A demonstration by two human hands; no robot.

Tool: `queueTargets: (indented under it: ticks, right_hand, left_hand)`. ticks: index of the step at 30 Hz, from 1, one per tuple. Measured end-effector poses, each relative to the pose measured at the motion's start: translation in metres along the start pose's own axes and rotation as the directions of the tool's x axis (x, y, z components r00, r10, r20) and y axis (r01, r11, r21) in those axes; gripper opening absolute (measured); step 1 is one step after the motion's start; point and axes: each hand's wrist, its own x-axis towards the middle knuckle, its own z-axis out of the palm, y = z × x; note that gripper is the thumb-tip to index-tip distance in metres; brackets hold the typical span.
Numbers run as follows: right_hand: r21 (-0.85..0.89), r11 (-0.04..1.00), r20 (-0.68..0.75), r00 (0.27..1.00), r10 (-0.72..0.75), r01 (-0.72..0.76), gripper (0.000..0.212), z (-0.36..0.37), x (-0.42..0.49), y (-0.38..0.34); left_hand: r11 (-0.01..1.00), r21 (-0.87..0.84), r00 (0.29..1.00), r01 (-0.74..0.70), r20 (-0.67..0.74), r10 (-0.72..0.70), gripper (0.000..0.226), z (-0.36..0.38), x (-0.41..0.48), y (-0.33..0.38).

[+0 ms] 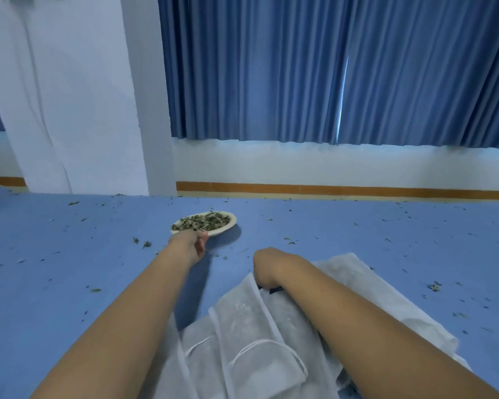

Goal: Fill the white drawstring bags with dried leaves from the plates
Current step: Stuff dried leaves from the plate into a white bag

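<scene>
The right hand [267, 269] grips the mouth of a white drawstring bag [242, 312] at the worktop's [69, 254] near edge, with dark fill showing inside, while the left hand [189, 244], its grip hidden, reaches the heaped plate [220, 232] of dried leaves [202, 221] mid-worktop, so filling seems only partway done.

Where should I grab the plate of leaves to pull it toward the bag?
Take the plate by its near-left rim, coming from your side, where the left hand grips it. It is shallow and lies flat, with loose dried leaves heaped inside, so a level rim grip should spill least.
</scene>
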Motion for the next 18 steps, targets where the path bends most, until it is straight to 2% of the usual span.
queueTargets:
  ticks: [2,3,4,5,6,7,8,9,11,14,17,18]
  right_hand:
    - [0.193,0.981,-0.088,0.996,0.009,0.008,0.010,-0.001,-0.011,0.004]
    - [0.347,0.938,-0.178,0.983,0.034,0.030,0.019,-0.005,-0.017,0.007]
    - [0.531,0.844,-0.257,0.964,0.070,0.081,0.027,-0.010,-0.025,0.009]
    - [0.735,0.662,-0.296,0.947,0.125,0.143,0.032,-0.016,-0.038,0.011]
    - [0.889,0.413,-0.287,0.942,0.172,0.196,0.034,-0.022,-0.053,0.013]
    - [0.955,0.171,-0.273,0.943,0.189,0.242,0.034,-0.028,-0.073,0.015]
    - [0.960,0.029,-0.278,0.940,0.200,0.278,0.032,-0.031,-0.094,0.019]
    - [0.953,-0.001,-0.295,0.932,0.211,0.302,0.029,-0.030,-0.113,0.025]
    - [0.944,0.117,-0.328,0.918,0.221,0.309,0.021,-0.020,-0.155,0.039]
    - [0.885,0.357,-0.380,0.907,0.182,0.299,0.016,0.013,-0.220,0.064]
    - [0.847,0.464,-0.356,0.924,0.136,0.258,0.024,0.050,-0.268,0.083]
    - [0.829,0.506,-0.347,0.929,0.129,0.239,0.027,0.065,-0.282,0.090]
  left_hand:
    - [0.998,0.065,0.996,-0.027,0.083,0.021,0.026,-0.005,-0.048,0.005]
    - [0.995,0.087,0.992,-0.050,0.121,0.040,0.026,-0.008,-0.075,0.008]
    - [0.991,0.119,0.984,-0.069,0.171,0.048,0.024,-0.013,-0.103,0.012]
    - [0.986,0.144,0.974,-0.079,0.223,0.046,0.020,-0.018,-0.130,0.015]
    - [0.982,0.171,0.962,-0.084,0.272,0.035,0.015,-0.024,-0.159,0.018]
    - [0.974,0.207,0.950,-0.093,0.312,0.025,0.011,-0.030,-0.186,0.019]
    - [0.963,0.249,0.939,-0.107,0.342,0.015,0.009,-0.037,-0.212,0.018]
    - [0.947,0.298,0.931,-0.119,0.365,0.003,0.009,-0.045,-0.234,0.014]
    - [0.916,0.375,0.910,-0.141,0.413,-0.029,0.008,-0.061,-0.277,0.001]
    - [0.881,0.454,0.887,-0.137,0.452,-0.095,0.008,-0.084,-0.330,-0.036]
    - [0.823,0.536,0.884,-0.191,0.458,-0.093,0.007,-0.098,-0.360,-0.076]
    - [0.809,0.555,0.890,-0.194,0.447,-0.093,0.015,-0.101,-0.369,-0.092]
